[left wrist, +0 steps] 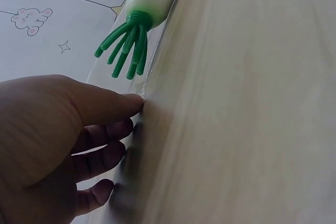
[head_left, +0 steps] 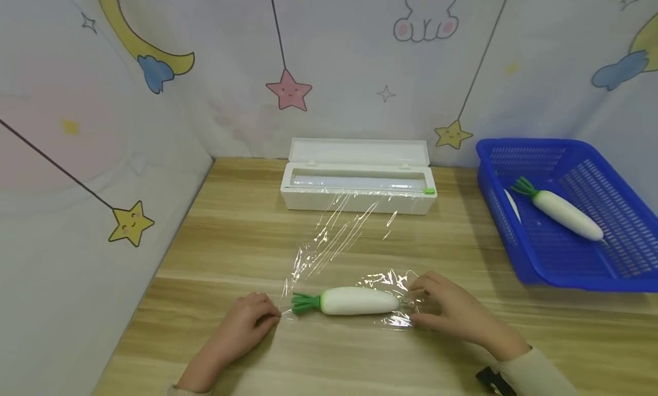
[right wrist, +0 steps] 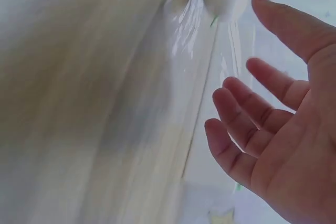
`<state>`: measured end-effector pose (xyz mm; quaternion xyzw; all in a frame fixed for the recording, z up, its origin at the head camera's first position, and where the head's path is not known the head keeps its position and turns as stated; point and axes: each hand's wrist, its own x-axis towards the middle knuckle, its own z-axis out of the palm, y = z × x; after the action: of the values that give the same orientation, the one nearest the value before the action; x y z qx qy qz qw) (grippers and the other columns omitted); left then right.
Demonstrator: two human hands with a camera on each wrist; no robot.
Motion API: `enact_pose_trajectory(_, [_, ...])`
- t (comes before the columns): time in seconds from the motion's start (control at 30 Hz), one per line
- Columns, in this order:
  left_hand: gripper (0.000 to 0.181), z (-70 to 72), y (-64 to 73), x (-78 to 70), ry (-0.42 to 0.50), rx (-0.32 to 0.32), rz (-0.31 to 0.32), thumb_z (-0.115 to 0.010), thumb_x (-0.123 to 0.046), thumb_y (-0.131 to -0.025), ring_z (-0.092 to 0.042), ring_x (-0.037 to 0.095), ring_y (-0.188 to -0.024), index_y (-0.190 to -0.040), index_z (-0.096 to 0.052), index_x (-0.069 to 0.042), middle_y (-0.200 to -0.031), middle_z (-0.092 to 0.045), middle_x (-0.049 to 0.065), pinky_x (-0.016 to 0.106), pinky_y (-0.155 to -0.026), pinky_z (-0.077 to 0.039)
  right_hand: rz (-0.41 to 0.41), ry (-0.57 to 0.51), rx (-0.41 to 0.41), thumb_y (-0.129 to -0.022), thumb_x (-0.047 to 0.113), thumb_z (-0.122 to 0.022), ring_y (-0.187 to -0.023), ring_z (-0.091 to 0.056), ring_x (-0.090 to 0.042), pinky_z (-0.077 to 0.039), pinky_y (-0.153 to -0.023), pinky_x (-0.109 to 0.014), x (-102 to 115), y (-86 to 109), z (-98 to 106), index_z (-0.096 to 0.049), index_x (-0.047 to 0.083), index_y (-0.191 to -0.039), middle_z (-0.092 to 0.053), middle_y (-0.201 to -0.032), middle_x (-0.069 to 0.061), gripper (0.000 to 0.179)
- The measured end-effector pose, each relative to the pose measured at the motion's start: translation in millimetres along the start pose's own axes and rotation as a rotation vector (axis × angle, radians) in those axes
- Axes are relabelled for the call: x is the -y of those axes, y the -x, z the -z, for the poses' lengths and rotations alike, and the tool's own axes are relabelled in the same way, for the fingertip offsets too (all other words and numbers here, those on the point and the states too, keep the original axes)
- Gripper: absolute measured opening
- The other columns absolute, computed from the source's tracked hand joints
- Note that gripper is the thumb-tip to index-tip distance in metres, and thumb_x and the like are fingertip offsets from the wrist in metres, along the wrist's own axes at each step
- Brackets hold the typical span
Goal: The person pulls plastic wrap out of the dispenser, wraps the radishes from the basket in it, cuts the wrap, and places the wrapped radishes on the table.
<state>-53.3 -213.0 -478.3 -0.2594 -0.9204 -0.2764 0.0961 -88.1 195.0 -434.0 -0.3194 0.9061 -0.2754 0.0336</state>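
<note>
A white radish (head_left: 358, 301) with green leaf stalks (left wrist: 128, 43) lies across a sheet of clear plastic wrap (head_left: 329, 253), which runs from the white dispenser box (head_left: 360, 202) down to the front. At the leaf end, my left hand (head_left: 247, 324) pinches the corner of the wrap between thumb and forefinger; its other fingers curve loosely, as the left wrist view shows. My right hand (head_left: 457, 310) is by the radish's tip, thumb and fingers spread at the wrap's right edge. Nothing is gripped between those fingers in the right wrist view.
The dispenser's lid (head_left: 360, 151) stands up at the back, with the wrap roll (head_left: 354, 182) inside and a green slider (head_left: 429, 191) on its edge. To the right, a blue basket (head_left: 529, 264) holds another radish (head_left: 568, 215) and part of a further white piece. A printed cloth (head_left: 349, 122) hangs behind.
</note>
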Motion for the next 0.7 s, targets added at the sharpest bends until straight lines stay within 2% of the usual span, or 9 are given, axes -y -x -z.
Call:
enact_pose_trajectory(0.13, [0.012,0.8,-1.5,-0.6,0.016,0.006,-0.008,-0.078,-0.008,-0.075,-0.053,0.005,-0.073,-0.078,-0.071,-0.017,-0.078,-0.064,-0.011,0.026,-0.064,-0.04,0.071,-0.017,-0.06,-0.072,0.02,-0.083,-0.086,-0.058,-0.01,-0.051,-0.077,-0.032,-10,22.9,-1,-0.066,0.016,-0.095,-0.06,-0.095,0.008,0.029])
enact_pose_trajectory(0.27, [0.013,1.2,-2.3,-1.0,0.011,0.0,-0.014,-0.079,-0.007,-0.074,-0.054,0.005,-0.074,-0.078,-0.071,-0.017,-0.078,-0.063,-0.013,0.026,-0.064,-0.04,0.155,-0.037,-0.065,-0.07,0.016,-0.084,-0.083,-0.056,-0.005,-0.049,-0.073,-0.026,-16,35.0,-11,-0.068,0.017,-0.093,-0.058,-0.091,0.01,0.028])
enact_pose_trajectory(0.37, [0.017,0.9,-2.9,-1.4,0.005,-0.011,-0.019,-0.08,-0.005,-0.072,-0.054,0.004,-0.073,-0.077,-0.071,-0.018,-0.077,-0.062,-0.015,0.025,-0.063,-0.039,0.147,-0.055,-0.056,-0.071,0.015,-0.083,-0.082,-0.055,-0.002,-0.049,-0.071,-0.025,-18,38.8,-18,-0.069,0.017,-0.094,-0.057,-0.091,0.011,0.027])
enact_pose_trajectory(0.5, [0.018,0.8,-2.2,-1.6,-0.004,-0.019,-0.016,-0.08,-0.005,-0.072,-0.053,0.003,-0.073,-0.077,-0.07,-0.019,-0.077,-0.061,-0.017,0.024,-0.063,-0.038,0.094,-0.068,-0.061,-0.074,0.011,-0.08,-0.081,-0.053,0.0,-0.049,-0.07,-0.025,-17,39.4,-24,-0.071,0.017,-0.091,-0.055,-0.09,0.012,0.021])
enact_pose_trajectory(0.7, [0.019,1.5,-2.4,-2.0,-0.015,-0.043,-0.03,-0.08,-0.005,-0.072,-0.053,0.003,-0.072,-0.077,-0.07,-0.02,-0.076,-0.061,-0.017,0.024,-0.062,-0.037,0.087,-0.032,-0.097,-0.077,0.006,-0.077,-0.08,-0.054,0.001,-0.05,-0.069,-0.024,-15,37.5,-26,-0.069,0.02,-0.082,-0.054,-0.087,0.014,0.016])
